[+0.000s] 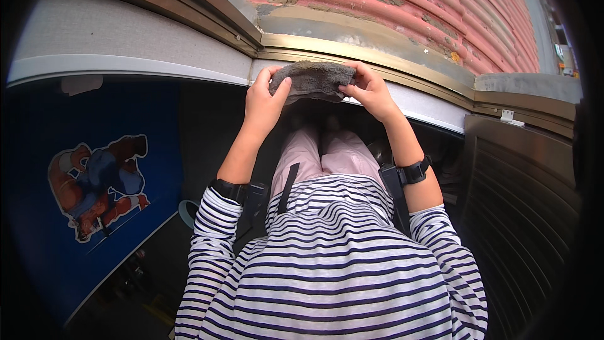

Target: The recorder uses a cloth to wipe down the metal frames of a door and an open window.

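Observation:
A dark grey cloth (314, 80), folded and fuzzy like a towel, is stretched between my two hands. My left hand (266, 94) grips its left end, thumb on the near face. At the right end, my right hand (370, 89) pinches the cloth between thumb and fingers. The upper edge of the cloth looks brownish, as if soiled. Behind it runs the metal track of a window frame (377, 63), above a pale sill (424, 115). Whether the cloth touches the track or sill I cannot tell.
Beyond the window lies a red tiled roof (377, 0) with grey mortar patches. At left stands a blue panel (155, 160) bearing a printed figure. A dark slatted panel (519, 189) with a small white bracket (509, 117) is at right. Black devices are strapped to both forearms.

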Available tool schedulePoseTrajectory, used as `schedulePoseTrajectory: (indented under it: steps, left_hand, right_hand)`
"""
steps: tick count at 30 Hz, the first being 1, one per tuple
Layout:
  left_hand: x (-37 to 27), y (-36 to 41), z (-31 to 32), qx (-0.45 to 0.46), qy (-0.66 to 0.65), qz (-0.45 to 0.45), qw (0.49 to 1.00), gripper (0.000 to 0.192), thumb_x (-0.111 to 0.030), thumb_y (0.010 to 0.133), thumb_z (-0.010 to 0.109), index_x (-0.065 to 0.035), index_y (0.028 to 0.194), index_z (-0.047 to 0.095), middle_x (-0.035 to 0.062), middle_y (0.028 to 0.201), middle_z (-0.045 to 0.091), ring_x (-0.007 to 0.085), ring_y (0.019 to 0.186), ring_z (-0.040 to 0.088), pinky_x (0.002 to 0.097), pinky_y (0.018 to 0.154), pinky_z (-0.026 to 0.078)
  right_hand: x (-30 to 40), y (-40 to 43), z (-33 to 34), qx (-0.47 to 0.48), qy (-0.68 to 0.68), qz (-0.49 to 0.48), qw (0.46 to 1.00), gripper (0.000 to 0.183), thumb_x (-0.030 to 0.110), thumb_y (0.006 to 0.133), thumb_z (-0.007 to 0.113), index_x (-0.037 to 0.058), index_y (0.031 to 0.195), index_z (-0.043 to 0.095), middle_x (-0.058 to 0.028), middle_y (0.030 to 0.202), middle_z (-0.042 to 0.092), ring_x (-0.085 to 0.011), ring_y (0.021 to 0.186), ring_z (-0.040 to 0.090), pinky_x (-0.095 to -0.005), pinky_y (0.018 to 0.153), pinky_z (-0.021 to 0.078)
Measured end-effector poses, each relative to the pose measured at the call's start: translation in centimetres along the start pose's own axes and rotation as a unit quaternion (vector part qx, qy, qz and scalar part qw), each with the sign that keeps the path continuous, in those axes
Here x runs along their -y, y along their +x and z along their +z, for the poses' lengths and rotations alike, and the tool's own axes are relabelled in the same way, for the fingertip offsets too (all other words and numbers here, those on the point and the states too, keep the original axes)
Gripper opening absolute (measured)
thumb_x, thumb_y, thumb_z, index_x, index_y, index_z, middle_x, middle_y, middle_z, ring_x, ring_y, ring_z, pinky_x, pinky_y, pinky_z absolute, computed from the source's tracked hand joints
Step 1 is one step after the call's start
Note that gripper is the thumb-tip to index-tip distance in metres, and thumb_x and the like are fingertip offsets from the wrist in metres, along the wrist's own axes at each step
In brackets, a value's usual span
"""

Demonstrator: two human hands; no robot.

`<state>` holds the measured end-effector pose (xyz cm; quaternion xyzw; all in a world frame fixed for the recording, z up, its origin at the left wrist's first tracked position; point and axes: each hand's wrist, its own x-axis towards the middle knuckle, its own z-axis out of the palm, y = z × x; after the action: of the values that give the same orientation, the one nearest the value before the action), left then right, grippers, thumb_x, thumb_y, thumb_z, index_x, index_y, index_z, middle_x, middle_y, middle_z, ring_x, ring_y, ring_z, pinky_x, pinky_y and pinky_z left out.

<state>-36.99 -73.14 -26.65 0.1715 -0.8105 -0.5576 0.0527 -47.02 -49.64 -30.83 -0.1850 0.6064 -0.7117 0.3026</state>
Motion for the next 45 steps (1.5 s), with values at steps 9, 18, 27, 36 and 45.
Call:
schedulePoseTrajectory:
  steps: [9,18,27,36,45]
  left_hand:
    - [-0.6,-5.9,-2.9,0.085,0.104,0.118,0.984,0.050,-0.017,0.081,0.075,-0.0038,0.125,0.055,0.0129,0.121,0.058,0.0239,0.100,0.063,0.0336,0.084,0.051]
    - [5.1,-7.3,-7.1,-0.090,0.132,0.078,0.984,0.015,-0.009,0.090,0.063,0.0006,0.102,0.062,0.0131,0.093,0.065,0.0212,0.080,0.063,0.0308,0.073,0.050]
    - [5.8,-6.6,-7.3,-0.116,0.023,-0.021,0.993,0.013,-0.009,0.091,0.061,0.0007,0.098,0.063,0.0070,0.085,0.064,0.0126,0.071,0.058,0.0270,0.065,0.047]
    - [3.1,-5.4,-5.1,-0.110,-0.155,-0.106,0.976,0.011,-0.010,0.095,0.058,-0.0010,0.100,0.059,-0.0033,0.087,0.057,0.0027,0.080,0.050,0.0197,0.073,0.042]
    - [0.6,-7.1,-9.0,-0.152,-0.321,-0.079,0.931,0.010,-0.009,0.085,0.057,-0.0004,0.087,0.052,0.0008,0.082,0.045,0.0075,0.074,0.040,0.0228,0.067,0.034]
  right_hand:
    - [-1.3,0.7,8.3,-0.042,-0.101,0.016,0.994,0.041,0.016,0.083,0.077,0.0023,0.116,0.057,-0.0044,0.096,0.065,-0.0102,0.090,0.058,-0.0268,0.081,0.0490]
    - [-1.8,1.5,13.2,0.102,-0.141,-0.027,0.984,0.054,0.001,0.076,0.067,0.0048,0.129,0.056,-0.0086,0.104,0.061,-0.0188,0.095,0.060,-0.0316,0.086,0.0484]
    - [-4.1,6.8,9.3,0.084,-0.382,-0.078,0.917,0.030,0.001,0.074,0.065,0.0053,0.104,0.065,-0.0148,0.103,0.064,-0.0343,0.098,0.062,-0.0392,0.085,0.0503]
    - [-7.5,10.6,8.5,0.279,-0.208,0.135,0.928,0.063,0.016,0.081,0.061,0.0093,0.140,0.040,-0.0158,0.093,0.066,-0.0301,0.091,0.065,-0.0403,0.084,0.0502]
    - [-10.4,10.0,8.8,0.351,-0.396,-0.035,0.848,0.026,0.017,0.074,0.069,0.0095,0.099,0.070,-0.0140,0.093,0.060,-0.0328,0.096,0.061,-0.0420,0.085,0.0504]
